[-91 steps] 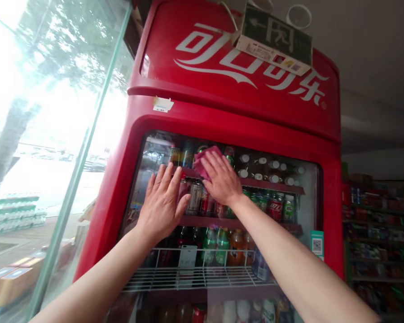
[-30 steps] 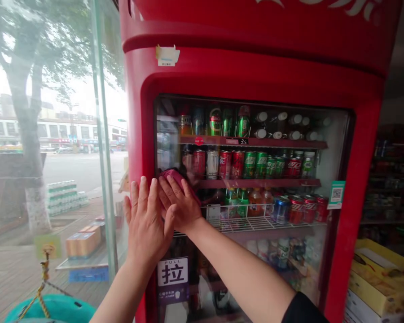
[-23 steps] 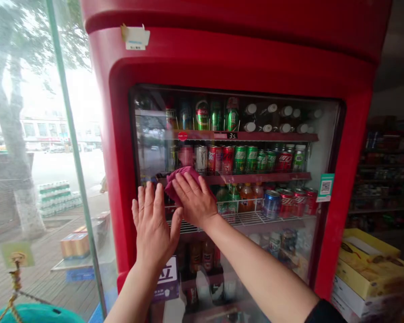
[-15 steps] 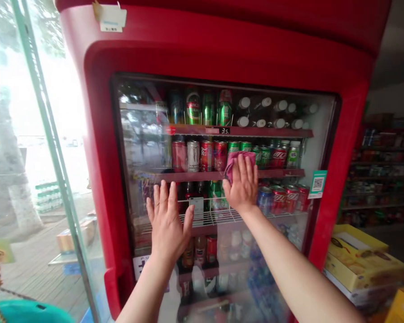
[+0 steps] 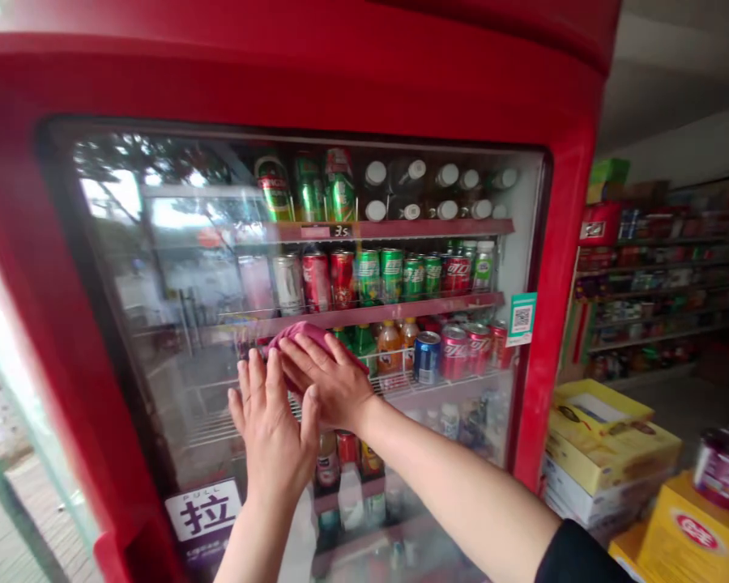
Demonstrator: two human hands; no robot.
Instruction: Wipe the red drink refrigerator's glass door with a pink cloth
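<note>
A red drinks fridge (image 5: 316,73) with a glass door (image 5: 170,275) stands right in front of me. My right hand (image 5: 334,389) presses a pink cloth (image 5: 300,328) flat to the glass, its fingers stretched over the cloth and pointing up and left. Much of the cloth is hidden under that hand. Just beside and partly in front of it, my left hand (image 5: 276,441) is raised with fingers apart and nothing in it. Whether the left palm touches the glass I cannot tell. Behind the glass are rows of cans (image 5: 368,275) and bottles (image 5: 389,344).
A pull sign (image 5: 203,514) is stuck low on the door's left, and a QR code sticker (image 5: 522,318) on its right edge. Yellow boxes (image 5: 613,445) are stacked at the right, near a purple container (image 5: 726,465). Stocked shelves (image 5: 644,283) stand farther back.
My right hand has slid left and slightly down with the cloth, coming from the middle shelf's cans to beside my left hand. The view has shifted to the right.
</note>
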